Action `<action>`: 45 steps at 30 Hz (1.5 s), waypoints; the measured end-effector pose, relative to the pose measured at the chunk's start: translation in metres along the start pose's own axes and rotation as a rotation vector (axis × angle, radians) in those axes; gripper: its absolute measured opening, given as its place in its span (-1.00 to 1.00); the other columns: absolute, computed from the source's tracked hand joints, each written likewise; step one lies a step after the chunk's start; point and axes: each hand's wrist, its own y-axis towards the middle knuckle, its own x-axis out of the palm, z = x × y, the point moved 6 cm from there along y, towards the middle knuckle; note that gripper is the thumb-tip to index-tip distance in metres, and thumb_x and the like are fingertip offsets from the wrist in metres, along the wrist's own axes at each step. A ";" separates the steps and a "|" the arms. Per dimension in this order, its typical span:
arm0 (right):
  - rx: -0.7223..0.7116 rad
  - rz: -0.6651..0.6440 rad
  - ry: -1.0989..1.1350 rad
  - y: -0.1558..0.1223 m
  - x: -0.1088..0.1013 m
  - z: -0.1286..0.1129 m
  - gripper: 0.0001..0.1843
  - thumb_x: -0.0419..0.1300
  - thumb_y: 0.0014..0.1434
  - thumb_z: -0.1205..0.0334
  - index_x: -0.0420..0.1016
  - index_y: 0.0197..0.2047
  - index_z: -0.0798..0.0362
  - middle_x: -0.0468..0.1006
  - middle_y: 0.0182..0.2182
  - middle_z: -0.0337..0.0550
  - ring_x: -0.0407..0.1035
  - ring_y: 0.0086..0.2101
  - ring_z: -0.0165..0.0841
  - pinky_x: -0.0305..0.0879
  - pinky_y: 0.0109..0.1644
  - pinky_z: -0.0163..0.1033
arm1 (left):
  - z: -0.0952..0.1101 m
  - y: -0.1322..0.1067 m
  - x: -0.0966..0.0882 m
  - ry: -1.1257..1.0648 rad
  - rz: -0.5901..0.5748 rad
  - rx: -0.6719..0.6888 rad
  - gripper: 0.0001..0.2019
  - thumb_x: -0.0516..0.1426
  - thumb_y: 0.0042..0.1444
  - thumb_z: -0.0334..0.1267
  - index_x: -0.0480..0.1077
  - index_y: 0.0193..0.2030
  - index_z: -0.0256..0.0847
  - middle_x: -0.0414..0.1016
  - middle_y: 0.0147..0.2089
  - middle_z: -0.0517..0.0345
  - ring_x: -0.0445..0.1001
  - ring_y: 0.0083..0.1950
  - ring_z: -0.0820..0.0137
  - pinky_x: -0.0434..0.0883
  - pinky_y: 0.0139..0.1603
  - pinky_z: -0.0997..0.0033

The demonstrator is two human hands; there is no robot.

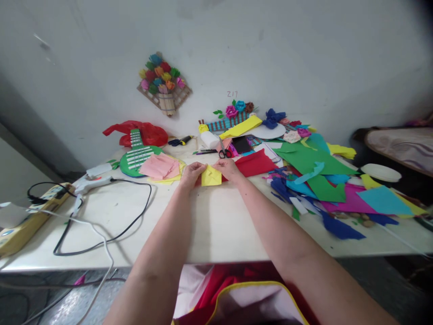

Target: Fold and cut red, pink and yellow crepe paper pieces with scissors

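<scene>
Between my two hands is a small square of yellow paper (pixel 211 177), creased near its top. My left hand (pixel 192 174) pinches its left edge, while my right hand (pixel 227 169) has its fingers closed on the upper right corner. Red paper (pixel 256 163) lies flat on the table, passing behind my right hand. Just beyond that hand are scissors with black and red handles (pixel 225 153). Pink paper pieces (pixel 160 166) rest left of my left hand, on a green guitar-shaped craft (pixel 135 155).
Coloured paper scraps (pixel 324 180) are heaped on the right. A power strip (pixel 37 216) and a black cable (pixel 149 198) lie on the left. Yellow-black pliers-like tools (pixel 181 141) and a red plastic bag (pixel 142 131) sit at the back. A paper-flower bouquet (pixel 162 81) hangs on the wall.
</scene>
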 end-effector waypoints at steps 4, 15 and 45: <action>-0.034 0.024 -0.023 0.001 -0.001 0.000 -0.65 0.21 -0.18 -0.05 0.33 -0.65 0.08 0.27 -0.66 -0.30 0.15 -0.54 -0.45 0.09 -0.46 -0.33 | 0.001 -0.002 0.004 -0.019 -0.038 -0.021 -0.68 0.29 -0.24 -0.07 0.36 -0.44 -0.23 0.41 -0.59 0.26 0.38 -0.57 0.48 0.34 -0.47 0.47; -0.062 0.165 -0.030 0.004 -0.005 0.007 -0.63 0.16 -0.14 -0.07 0.30 -0.64 0.08 0.27 -0.66 -0.29 0.17 -0.54 -0.45 0.13 -0.47 -0.34 | -0.005 0.005 0.000 0.119 -0.012 -0.033 -0.66 0.30 -0.29 -0.07 0.30 -0.52 -0.26 0.37 -0.62 0.29 0.37 -0.57 0.52 0.31 -0.52 0.55; 0.277 -0.131 0.223 -0.015 0.010 -0.005 -0.66 0.27 -0.09 0.07 0.24 -0.61 0.09 0.28 -0.73 -0.36 0.25 -0.66 -0.48 0.23 -0.61 -0.38 | 0.003 0.003 -0.002 0.301 0.088 0.034 -0.64 0.25 -0.24 0.02 0.30 -0.48 -0.22 0.40 -0.59 0.25 0.38 -0.58 0.46 0.28 -0.60 0.53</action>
